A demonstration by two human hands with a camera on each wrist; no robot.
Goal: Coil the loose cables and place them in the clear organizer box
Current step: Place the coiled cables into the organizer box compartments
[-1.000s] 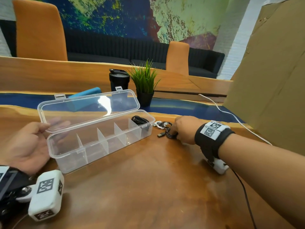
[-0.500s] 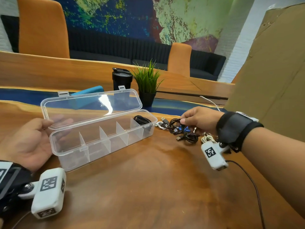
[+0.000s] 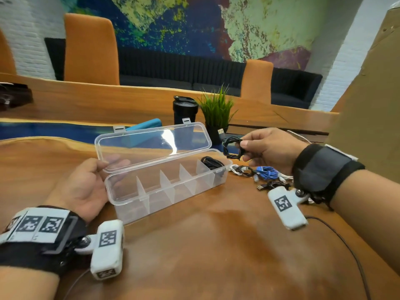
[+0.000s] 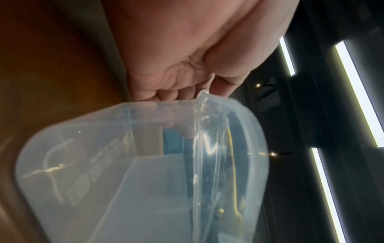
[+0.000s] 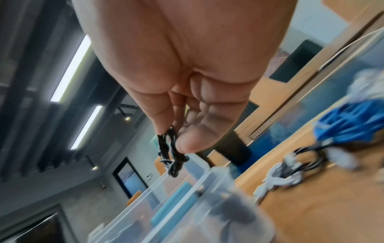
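The clear organizer box (image 3: pixel 151 200) stands open on the wooden table, its lid (image 3: pixel 151 146) tilted up behind it. One coiled black cable (image 3: pixel 213 163) lies in its rightmost compartment. My left hand (image 3: pixel 86 187) holds the box's left end, fingers behind the lid (image 4: pixel 207 131). My right hand (image 3: pixel 264 150) pinches a coiled black cable (image 3: pixel 232 147) in the air just right of the box; the right wrist view shows the cable (image 5: pixel 172 154) between thumb and fingers. Loose cables lie below it: black-and-white (image 3: pixel 242 171), blue (image 3: pixel 267 172), and black (image 3: pixel 272 185).
A black tumbler (image 3: pixel 185 109), a potted green plant (image 3: pixel 216 118) and a blue case (image 3: pixel 145 128) stand behind the box. A large cardboard sheet (image 3: pixel 368 105) leans at the right. Orange chairs (image 3: pixel 91 50) stand beyond the table. A thin wire (image 3: pixel 350 252) trails from my right wrist.
My right hand has lifted a coiled black cable off the pile and carried it up and left toward the box's right end. The left hand stays on the box.
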